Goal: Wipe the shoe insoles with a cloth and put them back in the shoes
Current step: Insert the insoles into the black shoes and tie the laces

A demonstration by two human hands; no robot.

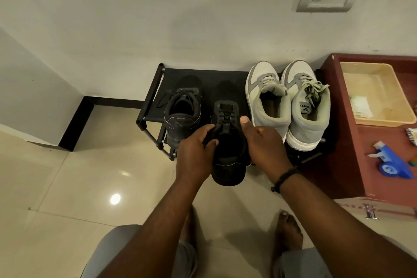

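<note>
Left grip point(195, 151) and right grip point(261, 142) both clasped round black shoe point(228, 149), one per side, right thumb up by the laces. Shoe matte black, heel overhanging rack point(151, 106) front edge. Second black shoe point(182, 108) and grey pair point(288, 101) on rack. Glossy beige floor point(67, 187); white wall point(158, 18).

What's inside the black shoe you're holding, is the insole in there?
Can't tell. Both hands, left and right, grip the black shoe at its collar, and its opening shows only darkness. The tongue and laces are visible; any insole is lost in shadow.
</note>
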